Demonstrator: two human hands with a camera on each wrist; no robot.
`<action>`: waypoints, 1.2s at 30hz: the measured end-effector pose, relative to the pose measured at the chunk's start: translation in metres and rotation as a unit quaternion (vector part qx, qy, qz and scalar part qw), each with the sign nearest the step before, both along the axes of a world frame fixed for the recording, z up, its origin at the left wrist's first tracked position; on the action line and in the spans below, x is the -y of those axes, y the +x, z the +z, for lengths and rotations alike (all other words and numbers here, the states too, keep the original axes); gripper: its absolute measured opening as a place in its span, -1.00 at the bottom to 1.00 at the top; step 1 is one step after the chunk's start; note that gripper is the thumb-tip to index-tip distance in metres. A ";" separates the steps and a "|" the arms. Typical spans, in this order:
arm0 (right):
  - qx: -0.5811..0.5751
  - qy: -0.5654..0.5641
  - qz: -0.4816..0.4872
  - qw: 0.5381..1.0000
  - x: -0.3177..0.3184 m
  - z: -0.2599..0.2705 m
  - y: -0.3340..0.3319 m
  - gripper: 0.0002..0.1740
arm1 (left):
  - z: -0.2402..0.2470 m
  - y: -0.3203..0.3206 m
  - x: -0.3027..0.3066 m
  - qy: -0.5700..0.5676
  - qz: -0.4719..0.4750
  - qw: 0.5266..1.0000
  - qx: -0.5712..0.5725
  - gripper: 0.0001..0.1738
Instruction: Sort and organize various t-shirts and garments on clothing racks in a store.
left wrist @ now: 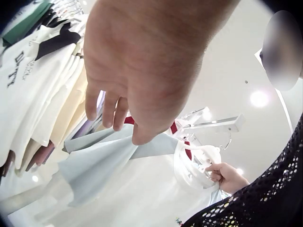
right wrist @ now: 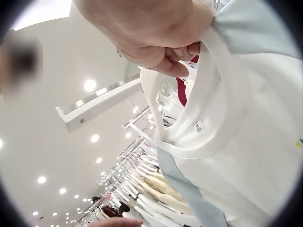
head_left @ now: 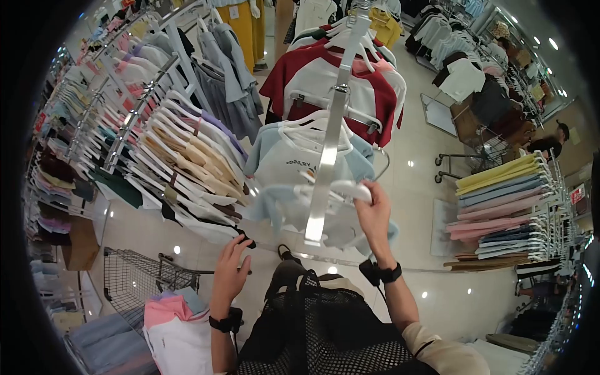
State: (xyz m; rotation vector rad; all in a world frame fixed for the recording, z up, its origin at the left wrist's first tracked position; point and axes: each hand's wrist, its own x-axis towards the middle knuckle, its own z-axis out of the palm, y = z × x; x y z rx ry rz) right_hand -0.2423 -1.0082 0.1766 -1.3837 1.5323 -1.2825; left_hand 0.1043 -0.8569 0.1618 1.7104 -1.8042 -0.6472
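My right hand [head_left: 376, 217] grips a white hanger [head_left: 351, 190] by its end. On that hanger hangs a white T-shirt [right wrist: 260, 109] with light blue sleeves and a size label inside the collar; it looks blurred in the head view. A similar light blue and white T-shirt [head_left: 294, 153] with lettering hangs just behind it on a metal display arm [head_left: 326, 169]. My left hand [head_left: 230, 270] is held out with its fingers extended and nothing in its grasp. In the left wrist view its fingers overlap the T-shirt's blue sleeve [left wrist: 94, 158].
Red and white T-shirts [head_left: 369, 87] hang farther back on the same display arm. A rack of white and beige tops [head_left: 194, 153] stands at left. Below it is a shopping cart [head_left: 134, 281] beside piled clothes [head_left: 178, 337]. Folded trousers [head_left: 500, 200] hang at right.
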 end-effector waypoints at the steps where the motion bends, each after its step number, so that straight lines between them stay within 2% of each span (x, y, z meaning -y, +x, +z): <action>1: -0.011 -0.012 -0.003 1.000 0.017 0.002 0.005 -0.67 | -0.009 0.007 0.002 -0.008 -0.003 1.000 -0.007 -0.56; 8: -0.046 -0.036 -0.003 0.998 0.100 -0.005 0.019 -0.64 | -0.045 0.032 0.013 0.009 -0.019 0.997 -0.072 -0.72; 9: -0.043 -0.075 0.005 0.996 0.111 -0.007 0.019 -0.68 | -0.045 0.034 0.015 0.015 -0.013 0.997 -0.078 -0.73; 12: -0.063 -0.045 0.022 0.997 0.131 -0.004 0.016 -0.73 | -0.054 0.040 0.018 0.016 -0.004 0.996 -0.086 -0.75; 13: -0.085 -0.049 0.037 0.995 0.133 -0.002 0.015 -0.76 | -0.057 0.043 0.019 0.014 -0.002 0.996 -0.087 -0.76; 16: -0.045 -0.043 0.066 0.996 0.128 -0.010 0.014 -0.77 | -0.058 0.050 0.019 0.019 0.007 0.995 -0.100 -0.77; 20: -0.077 -0.014 0.090 0.993 0.122 0.011 0.024 -0.80 | -0.059 0.059 0.014 0.037 0.036 0.993 -0.106 -0.78; 21: -0.143 -0.032 0.092 0.985 0.127 0.014 0.026 -0.79 | -0.063 0.060 0.012 0.040 0.036 0.993 -0.109 -0.78; 25: -0.149 -0.070 0.109 0.980 0.158 -0.024 0.021 -0.73 | -0.071 0.063 0.006 0.059 0.037 0.993 -0.100 -0.78; 31: -0.110 -0.054 0.077 0.989 0.154 -0.053 0.005 -0.70 | -0.068 0.065 -0.005 0.084 0.062 0.989 -0.103 -0.79; 34: -0.080 -0.049 0.037 0.995 0.158 -0.075 -0.002 -0.68 | -0.068 0.066 -0.011 0.082 0.065 0.988 -0.117 -0.79; 36: -0.066 -0.059 0.004 0.996 0.149 -0.071 0.012 -0.67 | -0.077 0.069 -0.016 0.081 0.064 0.989 -0.108 -0.78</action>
